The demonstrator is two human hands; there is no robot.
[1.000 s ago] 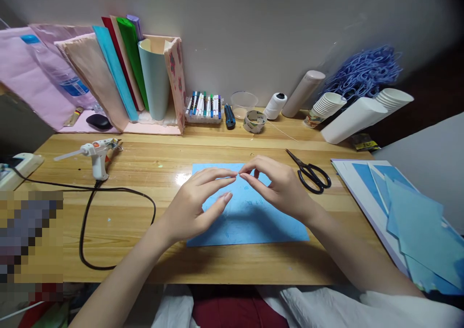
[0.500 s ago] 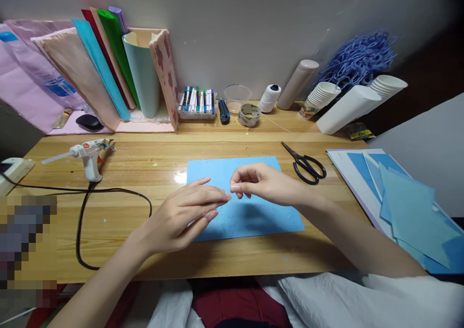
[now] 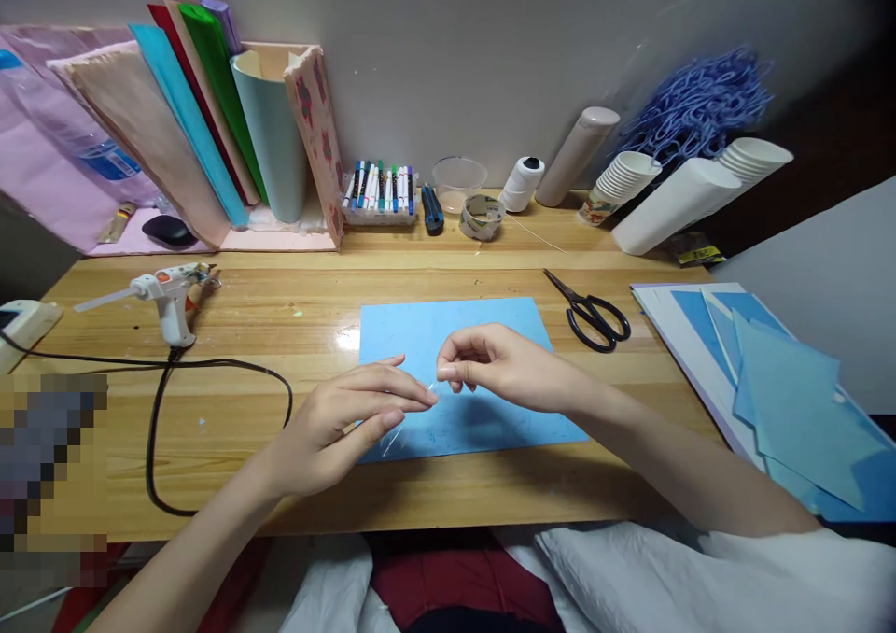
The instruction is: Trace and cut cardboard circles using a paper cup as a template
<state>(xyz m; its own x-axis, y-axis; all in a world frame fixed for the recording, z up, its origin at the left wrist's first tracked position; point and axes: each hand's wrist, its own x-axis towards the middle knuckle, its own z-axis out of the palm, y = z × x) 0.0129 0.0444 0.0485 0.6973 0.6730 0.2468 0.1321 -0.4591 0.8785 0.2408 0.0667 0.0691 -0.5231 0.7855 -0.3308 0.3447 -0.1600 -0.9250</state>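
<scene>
Head view: above the blue sheet [image 3: 494, 423], a thin clear strand [image 3: 394, 435] shows by the left hand [image 3: 329, 428]. Its fingers stretch out, thumb close; whether they grip the strand I cannot tell. The right hand [image 3: 508, 367] is pinched, apparently on the strand's other end. The step looks like fine strand handling, calling for a delicate pinch. Bare bench [image 3: 336, 512] borders the sheet's near edge; scissors [image 3: 594, 317] lie just beside its right, the glue gun [image 3: 172, 302] well apart leftward
</scene>
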